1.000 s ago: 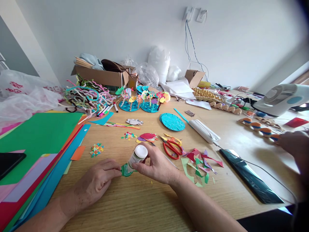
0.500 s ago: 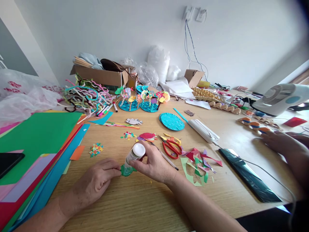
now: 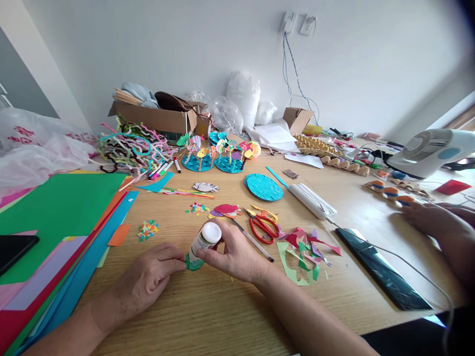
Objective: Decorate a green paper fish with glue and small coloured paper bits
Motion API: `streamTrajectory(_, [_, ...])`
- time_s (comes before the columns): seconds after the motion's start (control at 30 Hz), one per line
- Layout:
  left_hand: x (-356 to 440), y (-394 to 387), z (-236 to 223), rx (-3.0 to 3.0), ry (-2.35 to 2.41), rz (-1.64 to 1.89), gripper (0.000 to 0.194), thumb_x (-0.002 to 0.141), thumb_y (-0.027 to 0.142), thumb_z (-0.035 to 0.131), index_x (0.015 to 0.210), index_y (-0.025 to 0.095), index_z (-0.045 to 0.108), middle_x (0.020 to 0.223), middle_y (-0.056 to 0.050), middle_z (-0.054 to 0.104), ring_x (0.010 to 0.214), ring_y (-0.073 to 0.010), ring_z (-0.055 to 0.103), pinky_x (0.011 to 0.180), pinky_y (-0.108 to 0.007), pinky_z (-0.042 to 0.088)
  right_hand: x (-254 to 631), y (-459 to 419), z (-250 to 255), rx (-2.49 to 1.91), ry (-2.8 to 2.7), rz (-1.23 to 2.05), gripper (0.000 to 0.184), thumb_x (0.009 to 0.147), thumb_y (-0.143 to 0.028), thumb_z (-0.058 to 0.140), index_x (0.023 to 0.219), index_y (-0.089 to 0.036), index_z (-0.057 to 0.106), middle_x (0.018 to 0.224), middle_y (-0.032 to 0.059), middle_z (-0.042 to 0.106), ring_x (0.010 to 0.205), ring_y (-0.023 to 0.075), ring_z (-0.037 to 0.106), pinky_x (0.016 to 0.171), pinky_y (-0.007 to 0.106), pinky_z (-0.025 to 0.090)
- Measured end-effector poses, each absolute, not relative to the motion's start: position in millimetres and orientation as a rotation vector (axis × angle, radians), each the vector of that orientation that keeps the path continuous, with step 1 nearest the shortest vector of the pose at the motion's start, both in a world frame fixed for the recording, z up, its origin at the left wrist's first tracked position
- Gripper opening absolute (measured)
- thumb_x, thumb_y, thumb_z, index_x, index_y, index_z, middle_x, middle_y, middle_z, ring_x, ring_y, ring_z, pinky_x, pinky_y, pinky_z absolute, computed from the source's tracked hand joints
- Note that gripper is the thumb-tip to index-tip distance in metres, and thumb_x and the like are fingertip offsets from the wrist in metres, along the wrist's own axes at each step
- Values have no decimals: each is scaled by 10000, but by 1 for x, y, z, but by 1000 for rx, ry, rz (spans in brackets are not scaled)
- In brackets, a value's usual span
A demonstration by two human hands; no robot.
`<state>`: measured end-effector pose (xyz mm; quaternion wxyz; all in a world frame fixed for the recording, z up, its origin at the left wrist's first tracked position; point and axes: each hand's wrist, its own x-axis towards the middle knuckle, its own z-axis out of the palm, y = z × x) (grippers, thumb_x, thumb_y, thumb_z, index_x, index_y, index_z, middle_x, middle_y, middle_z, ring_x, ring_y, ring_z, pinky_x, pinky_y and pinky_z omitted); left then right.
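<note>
My right hand (image 3: pixel 233 254) is wrapped round a white glue stick (image 3: pixel 204 241), tilted with its lower end against a small green paper cutout (image 3: pixel 195 263) on the table. The fingertips of my left hand (image 3: pixel 154 274) press together on the left end of that cutout. Part of the cutout is hidden behind the glue stick and my fingers. Just beyond my right hand lie a pen (image 3: pixel 256 242), red-handled scissors (image 3: pixel 264 227) and a few coloured paper shapes (image 3: pixel 224 210).
Coloured paper sheets (image 3: pixel 63 212) are stacked at the left, near confetti bits (image 3: pixel 148 229). Paper scraps (image 3: pixel 306 247), a white power strip (image 3: pixel 311 200) and a dark phone-like slab (image 3: pixel 382 269) lie to the right. Another person's hand (image 3: pixel 426 220) rests at the far right.
The glue stick and my right hand have shifted slightly left over the green cutout. My left hand stays where it was.
</note>
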<state>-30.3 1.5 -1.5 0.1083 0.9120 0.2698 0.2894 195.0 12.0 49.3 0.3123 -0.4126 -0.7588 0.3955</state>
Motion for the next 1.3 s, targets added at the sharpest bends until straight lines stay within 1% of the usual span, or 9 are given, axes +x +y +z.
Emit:
streamTrajectory(0.3, [-30, 1, -2, 2664, 813, 842, 363, 865, 24, 387, 934, 245, 666, 945, -25, 696, 874, -158, 657, 750, -247, 539, 197, 10, 52, -1113, -2001, 1041, 208, 746, -289, 674, 799, -197, 495, 710, -17, 563, 650, 137, 519, 564, 222, 396])
streamTrajectory(0.47, [-31, 2, -2, 2670, 792, 849, 330, 890, 46, 399, 924, 240, 663, 930, -24, 691, 856, -159, 656, 753, -251, 537, 197, 10, 53, -1064, -2049, 1076, 204, 762, -311, 663, 803, -199, 498, 713, -17, 566, 645, 134, 524, 563, 219, 398])
streamTrajectory(0.63, [-29, 1, 1, 2701, 805, 859, 359, 879, 24, 377, 907, 235, 666, 915, -25, 693, 847, -159, 652, 739, -247, 538, 198, 11, 52, -1108, -2014, 1072, 210, 755, -294, 673, 798, -196, 492, 710, -17, 559, 630, 134, 516, 555, 224, 398])
streamTrajectory(0.87, [-30, 1, -1, 2689, 799, 824, 364, 881, 18, 381, 943, 240, 663, 965, -34, 694, 878, -160, 656, 734, -244, 541, 195, 14, 47, -1092, -1990, 1048, 212, 760, -292, 669, 814, -200, 487, 707, -23, 556, 648, 137, 515, 566, 225, 395])
streamTrajectory(1.13, [-29, 1, 1, 2734, 780, 897, 381, 860, -5, 368, 945, 227, 658, 920, -33, 691, 856, -157, 656, 714, -231, 541, 199, 15, 48, -1115, -1974, 1003, 193, 758, -258, 652, 821, -194, 481, 698, -30, 540, 620, 123, 501, 542, 216, 368])
streamTrajectory(1.3, [-27, 0, 3, 2740, 794, 925, 373, 855, 5, 370, 903, 226, 667, 881, -26, 694, 819, -153, 654, 693, -221, 540, 207, 16, 46, -1127, -1995, 961, 173, 767, -263, 637, 848, -187, 505, 722, -24, 566, 635, 127, 523, 561, 226, 385])
